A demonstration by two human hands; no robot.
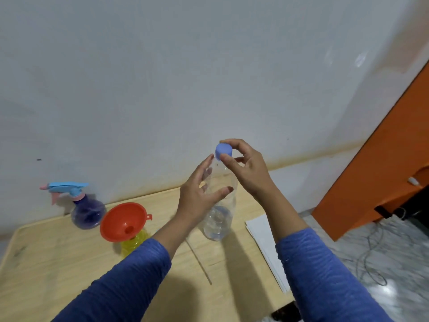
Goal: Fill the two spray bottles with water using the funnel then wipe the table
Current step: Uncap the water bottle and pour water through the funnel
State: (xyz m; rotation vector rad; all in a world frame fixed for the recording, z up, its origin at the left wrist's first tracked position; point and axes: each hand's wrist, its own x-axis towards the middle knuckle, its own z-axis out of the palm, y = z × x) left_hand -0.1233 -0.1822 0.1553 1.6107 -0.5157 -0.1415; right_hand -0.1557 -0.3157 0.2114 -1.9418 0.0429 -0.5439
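Note:
A clear plastic water bottle (220,219) stands upright on the wooden table (58,263), with a little water at its bottom. My left hand (197,194) wraps loosely around its upper body. My right hand (246,168) pinches the blue cap (223,151) on the bottle's neck. A red funnel (123,220) sits tilted in the mouth of a yellow spray bottle (133,244), which has no spray head on. A purple spray bottle (87,211) with a blue and pink trigger head stands at the back left.
A stack of white paper or cloth (264,240) lies on the table's right edge. A thin stick or tube (199,261) lies on the table. An orange cabinet (376,170) and loose cables (371,259) are on the floor to the right. The wall is close behind.

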